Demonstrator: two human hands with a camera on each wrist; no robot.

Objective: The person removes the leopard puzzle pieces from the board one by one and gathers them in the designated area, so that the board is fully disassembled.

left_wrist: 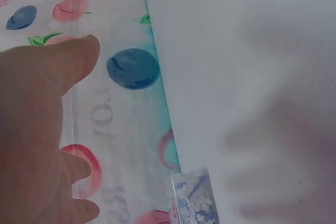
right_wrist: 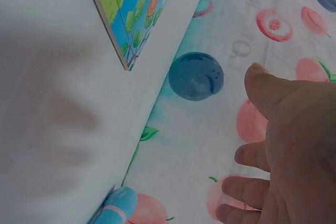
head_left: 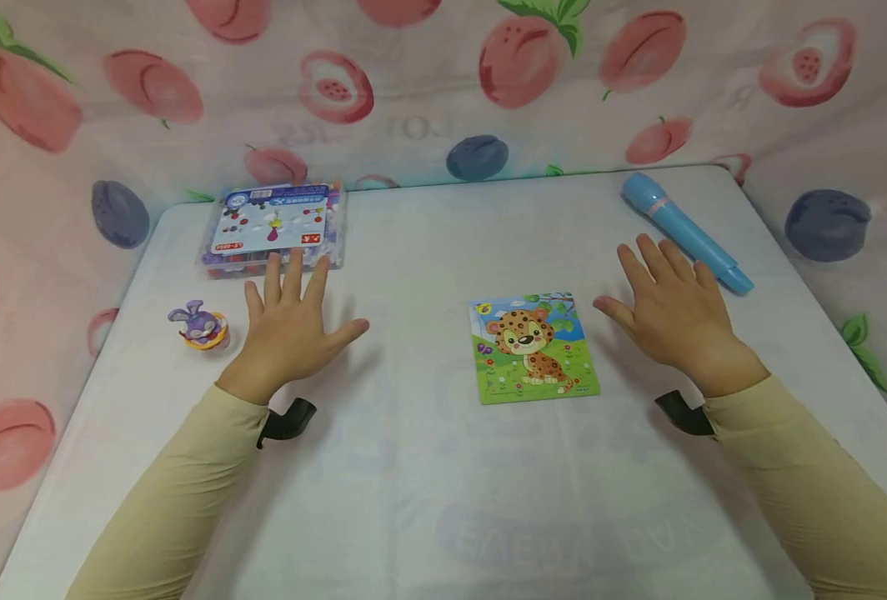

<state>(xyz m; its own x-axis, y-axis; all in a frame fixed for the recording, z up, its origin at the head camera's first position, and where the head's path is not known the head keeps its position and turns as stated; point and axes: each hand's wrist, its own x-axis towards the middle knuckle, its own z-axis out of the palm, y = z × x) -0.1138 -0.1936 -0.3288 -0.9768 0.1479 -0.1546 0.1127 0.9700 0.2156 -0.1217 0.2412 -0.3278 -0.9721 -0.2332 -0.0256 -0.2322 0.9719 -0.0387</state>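
Note:
My left hand (head_left: 288,337) is held palm down above the table with its fingers spread, holding nothing. Its fingertips overlap the near edge of a clear plastic box (head_left: 271,225) of colourful pieces with a printed sheet on top. Left of that hand is a small purple rabbit figure (head_left: 202,327) in a yellow-rimmed cup. My right hand (head_left: 676,312), also spread and holding nothing, hovers between a leopard picture puzzle (head_left: 535,348) and a light blue microphone-shaped toy (head_left: 685,232). In the right wrist view, the puzzle (right_wrist: 139,11) shows a thin board edge.
A white cloth covers the table (head_left: 383,500). Behind and beside it hangs a curtain (head_left: 413,83) printed with peaches and plums. A dark strap piece (head_left: 288,421) sticks out at the left wrist, and another strap piece (head_left: 684,412) at the right.

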